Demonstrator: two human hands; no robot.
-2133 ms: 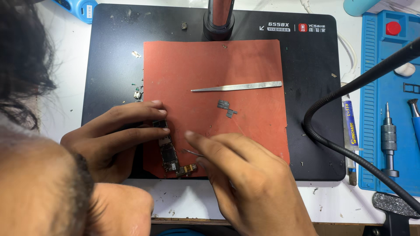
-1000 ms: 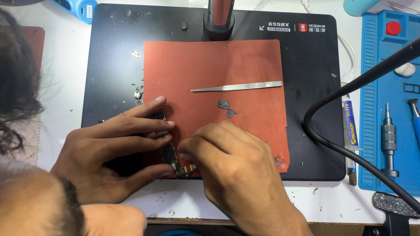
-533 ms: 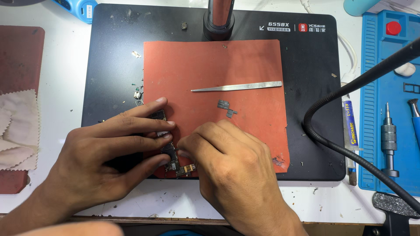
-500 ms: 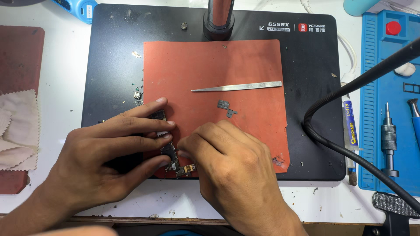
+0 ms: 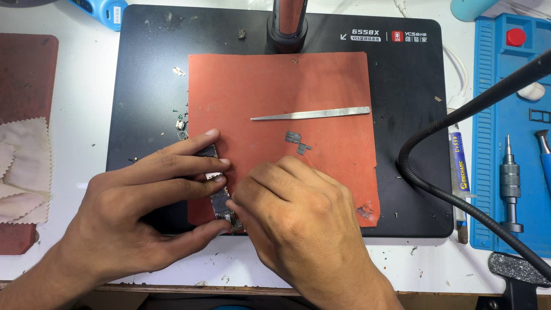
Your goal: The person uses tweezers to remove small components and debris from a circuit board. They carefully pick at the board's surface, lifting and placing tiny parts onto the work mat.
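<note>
A small dark circuit board (image 5: pixel 220 202) lies at the lower left edge of the red silicone mat (image 5: pixel 321 86), which sits on a black work mat (image 5: pixel 143 69). My left hand (image 5: pixel 138 212) clamps the board, fingers laid over its top end and thumb under its lower end. My right hand (image 5: pixel 298 224) rests against the board's right side with its fingertips curled onto it; whether they pinch a small part or tool is hidden. Metal tweezers (image 5: pixel 310 114) lie loose on the red mat above, with two small metal shields (image 5: pixel 297 141) beside my right hand.
A black gooseneck arm (image 5: pixel 459 189) curves along the right. A blue tool tray (image 5: pixel 511 132) holds a screwdriver (image 5: pixel 508 183). A tube (image 5: pixel 459 163) lies by the black mat. Cloths (image 5: pixel 23 166) sit at the left. A black post (image 5: pixel 287 23) rises at the mat's top. Tiny screws are scattered.
A dark head that covered the lower left has left the view, showing the cloths. My right hand closed in on the board; both hands have held still since.
</note>
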